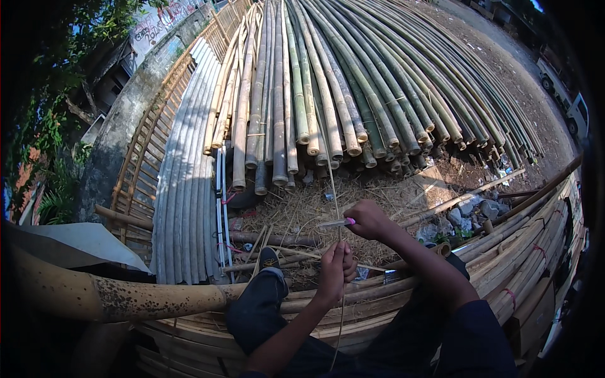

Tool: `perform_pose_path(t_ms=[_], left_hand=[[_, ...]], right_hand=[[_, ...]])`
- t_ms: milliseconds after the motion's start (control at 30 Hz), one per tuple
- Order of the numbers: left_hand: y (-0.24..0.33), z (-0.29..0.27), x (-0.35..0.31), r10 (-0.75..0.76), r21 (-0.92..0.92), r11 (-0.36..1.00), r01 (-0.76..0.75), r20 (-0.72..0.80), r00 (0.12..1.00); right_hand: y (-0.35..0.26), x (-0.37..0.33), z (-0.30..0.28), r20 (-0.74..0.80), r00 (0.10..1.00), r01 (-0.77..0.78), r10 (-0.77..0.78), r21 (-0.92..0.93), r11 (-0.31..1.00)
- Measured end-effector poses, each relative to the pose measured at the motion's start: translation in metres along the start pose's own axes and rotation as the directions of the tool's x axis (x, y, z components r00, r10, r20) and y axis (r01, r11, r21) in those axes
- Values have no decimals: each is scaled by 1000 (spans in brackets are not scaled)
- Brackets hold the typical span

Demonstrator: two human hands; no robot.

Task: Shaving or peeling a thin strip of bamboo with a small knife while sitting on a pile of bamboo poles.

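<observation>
My left hand (pixel 335 271) is closed around a thin, pale bamboo strip (pixel 333 189). The strip runs upright from the ends of the stacked poles, through the fist and down past my lap. Just above and to the right, my right hand (pixel 368 220) grips a knife (pixel 332 223) with a pink-and-white handle. Its blade points left and crosses the strip a little above the left fist. Whether the edge bites into the strip is too small to tell.
A big stack of long bamboo poles (pixel 309 126) fans out ahead. Split bamboo lengths (pixel 504 277) lie beneath me and to the right. A thick bamboo pole (pixel 145 300) crosses at the left, near corrugated sheets (pixel 183 208) and a bamboo fence (pixel 146 145). Straw and stones cover the ground.
</observation>
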State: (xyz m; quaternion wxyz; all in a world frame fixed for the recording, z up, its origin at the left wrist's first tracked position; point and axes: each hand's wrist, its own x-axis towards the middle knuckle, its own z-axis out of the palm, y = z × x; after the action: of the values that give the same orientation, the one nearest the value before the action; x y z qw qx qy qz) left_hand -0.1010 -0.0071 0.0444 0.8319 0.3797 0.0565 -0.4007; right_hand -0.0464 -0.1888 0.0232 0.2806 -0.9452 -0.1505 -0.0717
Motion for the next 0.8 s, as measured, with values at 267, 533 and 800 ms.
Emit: perform_pose_path(t_ms=[267, 533, 800], left_hand=[[-4, -2, 1, -117, 18, 993, 115, 118, 986], [1, -17, 16, -7, -19, 1000, 6, -46, 999], [12, -12, 17, 52, 196, 980, -36, -76, 996]], right_hand=[[41, 8, -49, -168, 886, -436, 433, 24, 900], [-16, 1, 8, 282, 958, -31, 58, -99, 995], [-11, 3, -18, 78, 968, -218, 239, -212, 953]])
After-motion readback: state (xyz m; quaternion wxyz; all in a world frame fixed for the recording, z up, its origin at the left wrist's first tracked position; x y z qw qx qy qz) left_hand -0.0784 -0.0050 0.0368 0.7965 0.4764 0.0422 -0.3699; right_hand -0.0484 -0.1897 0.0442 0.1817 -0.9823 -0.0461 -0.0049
